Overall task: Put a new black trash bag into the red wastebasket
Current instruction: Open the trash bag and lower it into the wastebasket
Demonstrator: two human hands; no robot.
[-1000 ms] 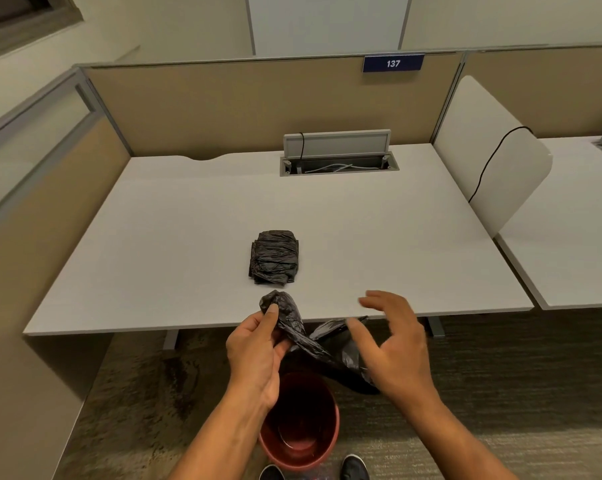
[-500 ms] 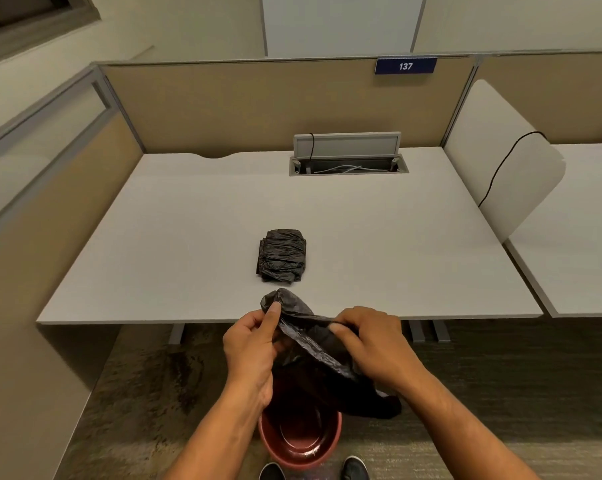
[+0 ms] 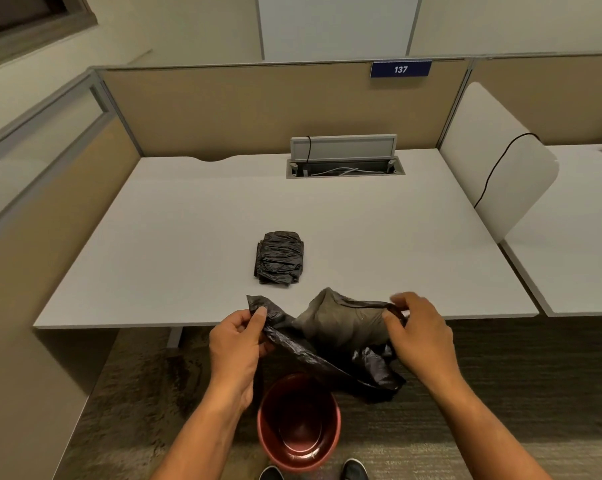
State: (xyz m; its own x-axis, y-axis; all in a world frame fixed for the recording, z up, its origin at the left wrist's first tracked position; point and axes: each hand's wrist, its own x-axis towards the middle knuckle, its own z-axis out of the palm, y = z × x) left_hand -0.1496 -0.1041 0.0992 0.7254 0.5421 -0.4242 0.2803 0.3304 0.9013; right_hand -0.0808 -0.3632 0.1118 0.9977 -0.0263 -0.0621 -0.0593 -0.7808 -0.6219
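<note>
Hands have spread apart since 0.5 s ago: left hand (image 3: pixel 238 344) and right hand (image 3: pixel 419 329) each pinch an edge of the black trash bag (image 3: pixel 341 332), stretched above the red wastebasket (image 3: pixel 299 422). Thin, limp, slippery film; best gripped at the mouth hem.

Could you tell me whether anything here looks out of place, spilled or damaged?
Nothing stands out. The red wastebasket stands upright and unlined on the carpet, a folded stack of black bags lies on the desk, and both hands hold the black trash bag.

Office: numbered cubicle partition (image 3: pixel 278 109), desk (image 3: pixel 188 237)
</note>
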